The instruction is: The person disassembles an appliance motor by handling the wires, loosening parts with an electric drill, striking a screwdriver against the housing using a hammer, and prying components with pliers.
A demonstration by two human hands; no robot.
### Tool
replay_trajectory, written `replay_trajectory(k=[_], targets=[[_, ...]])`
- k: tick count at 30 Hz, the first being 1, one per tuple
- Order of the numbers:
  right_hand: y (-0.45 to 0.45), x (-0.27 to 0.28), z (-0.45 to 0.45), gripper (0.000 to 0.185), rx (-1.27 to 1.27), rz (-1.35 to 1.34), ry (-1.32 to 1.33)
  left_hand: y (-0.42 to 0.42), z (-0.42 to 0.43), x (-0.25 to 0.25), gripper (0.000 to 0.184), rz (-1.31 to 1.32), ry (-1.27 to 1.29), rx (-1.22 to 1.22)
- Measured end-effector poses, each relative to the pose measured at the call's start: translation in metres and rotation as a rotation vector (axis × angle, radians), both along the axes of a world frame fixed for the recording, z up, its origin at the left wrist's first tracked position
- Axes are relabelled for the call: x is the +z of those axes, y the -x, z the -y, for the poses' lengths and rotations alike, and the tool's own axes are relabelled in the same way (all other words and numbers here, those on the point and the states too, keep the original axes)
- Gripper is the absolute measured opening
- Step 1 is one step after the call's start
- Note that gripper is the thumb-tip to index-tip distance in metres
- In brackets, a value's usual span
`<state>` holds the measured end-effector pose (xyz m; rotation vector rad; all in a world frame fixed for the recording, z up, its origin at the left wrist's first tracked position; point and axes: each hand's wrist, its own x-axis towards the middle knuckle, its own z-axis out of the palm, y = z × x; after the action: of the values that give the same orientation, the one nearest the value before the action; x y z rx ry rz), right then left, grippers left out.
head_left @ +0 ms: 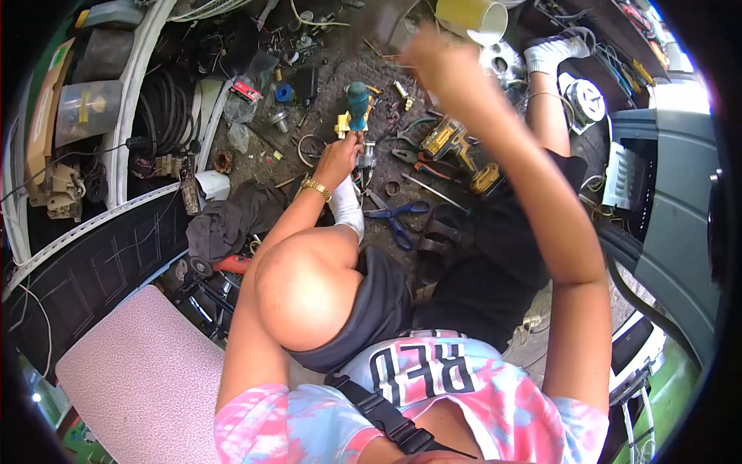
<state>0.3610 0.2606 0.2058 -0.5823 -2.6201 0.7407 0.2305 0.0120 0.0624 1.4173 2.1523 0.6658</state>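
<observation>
My left hand, with a gold watch at the wrist, is closed around the shaft of a screwdriver. Its teal handle points away from me. Just beyond the fingers are a pale yellow plastic piece and a metal part, partly hidden by the hand. My right hand is raised at the upper middle and smeared by motion, so its fingers cannot be made out. A dark blurred shape lies to its left; whether the hand holds it is unclear.
Around the floor lie a yellow cordless drill, orange-handled pliers, blue scissors and a thin screwdriver. A yellow container stands at the top. A pink cushioned seat is at left, a grey cabinet at right.
</observation>
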Motion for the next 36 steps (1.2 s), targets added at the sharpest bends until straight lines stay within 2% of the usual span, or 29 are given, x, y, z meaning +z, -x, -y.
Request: replay_trajectory(k=[2,4,5,7,8,9,11,13,16,18,32,36], targets=[[-0.019,-0.006,0.026,0.033,-0.055,0.229,0.272,0.003,0.006,-0.014,0.016,0.045,0.023,-0.032],[-0.023,0.012,0.021,0.034,-0.138,0.053,0.339,0.006,-0.001,-0.019,0.017,0.096,0.032,0.034],[-0.024,0.026,0.014,0.035,-0.191,-0.059,0.325,0.008,0.000,-0.020,0.017,0.016,0.041,-0.026],[-0.022,0.038,-0.003,0.035,-0.215,-0.325,0.306,0.006,0.006,-0.017,0.015,0.116,-0.004,0.025],[-0.026,0.058,-0.004,0.033,-0.240,-0.276,0.541,0.008,0.003,-0.016,0.013,0.145,-0.033,0.057],[-0.027,0.065,-0.008,0.031,-0.236,-0.294,0.486,0.011,0.002,-0.015,0.013,0.138,-0.043,0.053],[-0.030,0.062,-0.014,0.030,-0.230,-0.311,0.428,0.013,0.002,-0.016,0.011,0.327,-0.075,0.248],[-0.034,0.037,-0.011,0.032,-0.216,-0.341,0.611,0.011,0.001,-0.014,0.010,0.264,-0.045,0.200],[-0.041,0.026,0.003,0.031,-0.239,-0.297,0.472,0.007,0.004,-0.013,0.010,0.169,-0.006,0.126],[-0.042,0.026,0.006,0.034,-0.263,-0.217,0.552,0.005,0.004,-0.014,0.012,0.112,0.001,0.078],[-0.032,0.014,0.023,0.034,-0.179,-0.160,0.387,0.001,0.003,-0.009,0.011,0.072,0.015,0.050],[-0.026,0.017,0.030,0.032,-0.117,-0.046,0.356,-0.001,0.003,-0.007,0.010,0.013,0.017,0.044]])
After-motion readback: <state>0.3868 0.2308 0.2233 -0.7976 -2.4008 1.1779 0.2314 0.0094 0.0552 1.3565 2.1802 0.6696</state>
